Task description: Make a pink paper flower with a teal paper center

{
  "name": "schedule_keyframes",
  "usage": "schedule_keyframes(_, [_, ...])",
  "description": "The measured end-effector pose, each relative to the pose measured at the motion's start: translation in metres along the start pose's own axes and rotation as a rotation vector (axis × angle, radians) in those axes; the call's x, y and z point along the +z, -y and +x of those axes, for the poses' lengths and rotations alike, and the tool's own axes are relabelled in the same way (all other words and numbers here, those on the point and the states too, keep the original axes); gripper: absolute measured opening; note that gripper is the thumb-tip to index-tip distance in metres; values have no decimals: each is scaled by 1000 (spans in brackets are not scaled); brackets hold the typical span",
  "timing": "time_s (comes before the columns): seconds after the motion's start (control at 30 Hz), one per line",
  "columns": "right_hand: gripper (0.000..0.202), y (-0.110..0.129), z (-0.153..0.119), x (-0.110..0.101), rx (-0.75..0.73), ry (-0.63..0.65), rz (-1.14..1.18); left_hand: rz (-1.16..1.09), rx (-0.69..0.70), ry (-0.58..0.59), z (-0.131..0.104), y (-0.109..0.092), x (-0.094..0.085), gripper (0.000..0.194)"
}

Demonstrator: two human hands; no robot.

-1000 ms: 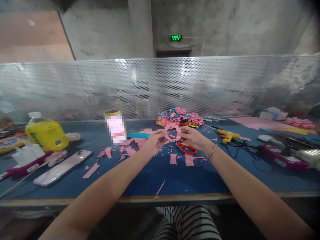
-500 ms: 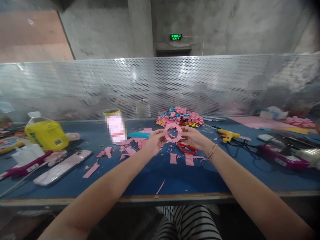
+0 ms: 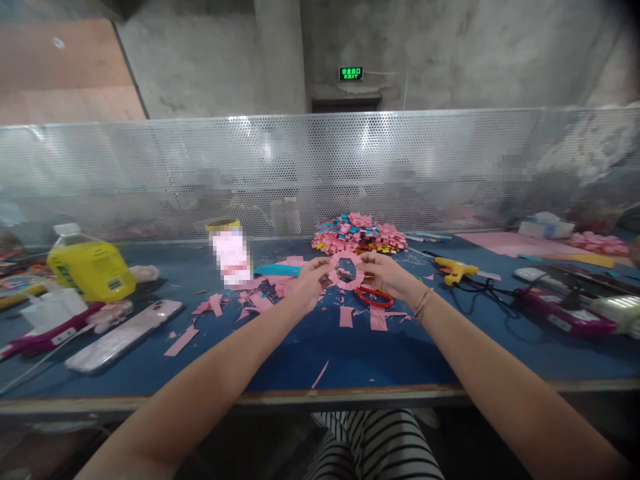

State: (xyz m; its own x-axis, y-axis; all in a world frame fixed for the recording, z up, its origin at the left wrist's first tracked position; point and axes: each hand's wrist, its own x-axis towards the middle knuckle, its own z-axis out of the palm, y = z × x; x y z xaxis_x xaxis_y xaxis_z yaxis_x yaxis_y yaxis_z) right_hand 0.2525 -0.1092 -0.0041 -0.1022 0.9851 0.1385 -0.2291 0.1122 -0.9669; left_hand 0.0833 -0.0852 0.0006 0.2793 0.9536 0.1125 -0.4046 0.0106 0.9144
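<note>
Pink and frilled, the ring (image 3: 346, 285) is pinched by your left hand (image 3: 316, 280) and your right hand (image 3: 384, 272) at opposite sides, above the blue bench (image 3: 320, 353), near a red handle (image 3: 377, 305).

Frilled pink ring (image 3: 347, 285) — hollow, face-on — between left hand (image 3: 315, 283) and right hand (image 3: 384, 273)

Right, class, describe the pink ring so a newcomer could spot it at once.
Find the blue table, then the left hand and right hand above it. Between their fingers is the pink ring; unlike the loose pink scraps nearby, it has an open centre.
</note>
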Motion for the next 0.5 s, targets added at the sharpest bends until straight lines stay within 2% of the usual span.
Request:
schedule_keyframes(0.17, [23,1,-1,1,2,17,-21,12,23,32,0,0,0,17])
schedule_keyframes(0.33, [22,2,-3,0,4,93,30,-33,-51,72,0,-1,-1,13])
schedule_keyframes(0.5, [23,3,-4,-1,26,91,53,-85,-83,116,0,-1,-3,11])
